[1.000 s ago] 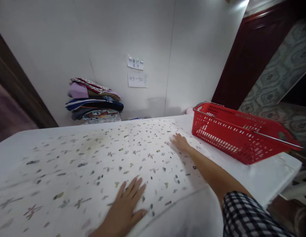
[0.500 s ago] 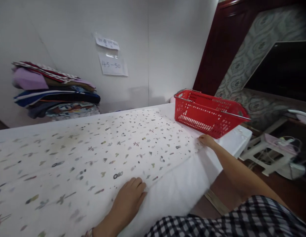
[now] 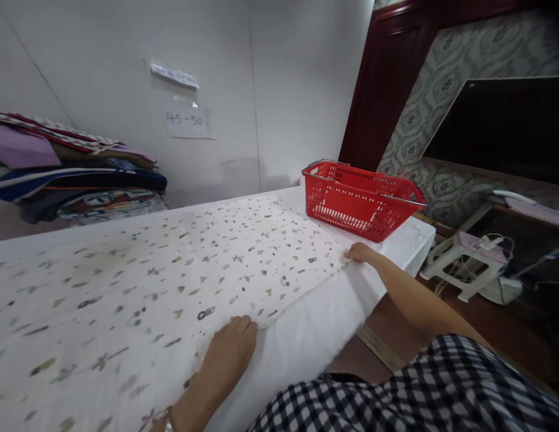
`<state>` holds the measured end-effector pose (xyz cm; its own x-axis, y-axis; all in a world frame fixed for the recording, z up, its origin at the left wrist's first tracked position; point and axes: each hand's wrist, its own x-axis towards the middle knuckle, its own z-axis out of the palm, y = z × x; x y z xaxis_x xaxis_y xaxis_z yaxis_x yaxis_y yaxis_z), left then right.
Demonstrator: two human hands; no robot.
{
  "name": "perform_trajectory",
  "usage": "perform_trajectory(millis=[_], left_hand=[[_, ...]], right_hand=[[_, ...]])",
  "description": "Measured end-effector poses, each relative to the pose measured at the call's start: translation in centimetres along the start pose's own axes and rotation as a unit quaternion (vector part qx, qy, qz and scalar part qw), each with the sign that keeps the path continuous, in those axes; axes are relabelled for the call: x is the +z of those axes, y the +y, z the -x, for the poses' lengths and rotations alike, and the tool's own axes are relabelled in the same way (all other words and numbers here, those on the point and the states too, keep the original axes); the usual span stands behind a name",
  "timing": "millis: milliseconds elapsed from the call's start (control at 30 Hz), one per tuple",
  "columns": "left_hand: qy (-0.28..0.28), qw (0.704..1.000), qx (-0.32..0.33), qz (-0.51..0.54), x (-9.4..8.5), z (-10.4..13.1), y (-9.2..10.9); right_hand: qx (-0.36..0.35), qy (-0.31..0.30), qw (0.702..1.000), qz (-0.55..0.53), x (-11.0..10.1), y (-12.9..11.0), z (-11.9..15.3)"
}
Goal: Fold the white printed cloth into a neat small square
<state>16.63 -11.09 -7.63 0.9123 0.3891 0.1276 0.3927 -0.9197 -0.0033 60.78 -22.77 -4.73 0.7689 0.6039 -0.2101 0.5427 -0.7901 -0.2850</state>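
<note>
A white cloth printed with small leaf and twig shapes [image 3: 207, 258] lies spread flat over the table. At its near right corner my right hand [image 3: 359, 253] is closed, pinching the cloth's edge between thumb and fingers. My left hand [image 3: 232, 348] rests at the near edge, fingers curled and closed on the cloth, which puckers slightly beside it. The left thumb and fingertips are mostly hidden from above.
A red plastic basket [image 3: 351, 207] with metal handles stands at the table's far right end. Folded fabrics [image 3: 81, 174] are stacked at the far left by the wall. To the right of the table [image 3: 315, 330] is a white stool [image 3: 468, 258] with cables on it.
The view has shifted a little, so everything sits further left. Both hands stay at the cloth's near edge, which looks straighter and more taut between them.
</note>
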Motion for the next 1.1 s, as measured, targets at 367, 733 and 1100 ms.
perform_trajectory(millis=[367,733,1100], left_hand=[[-0.023,1.000,0.009,0.016,0.9,-0.1,0.2],[-0.012,0.997,-0.018,0.079,1.0,0.6,0.6],[-0.068,0.994,-0.025,0.081,4.5,0.1,-0.2]], right_hand=[[0.029,0.056,0.998,-0.028,1.2,0.5,0.2],[-0.091,0.109,0.988,0.055,2.0,-1.3,-0.4],[-0.187,0.072,0.974,0.105,6.5,-3.2,-0.6]])
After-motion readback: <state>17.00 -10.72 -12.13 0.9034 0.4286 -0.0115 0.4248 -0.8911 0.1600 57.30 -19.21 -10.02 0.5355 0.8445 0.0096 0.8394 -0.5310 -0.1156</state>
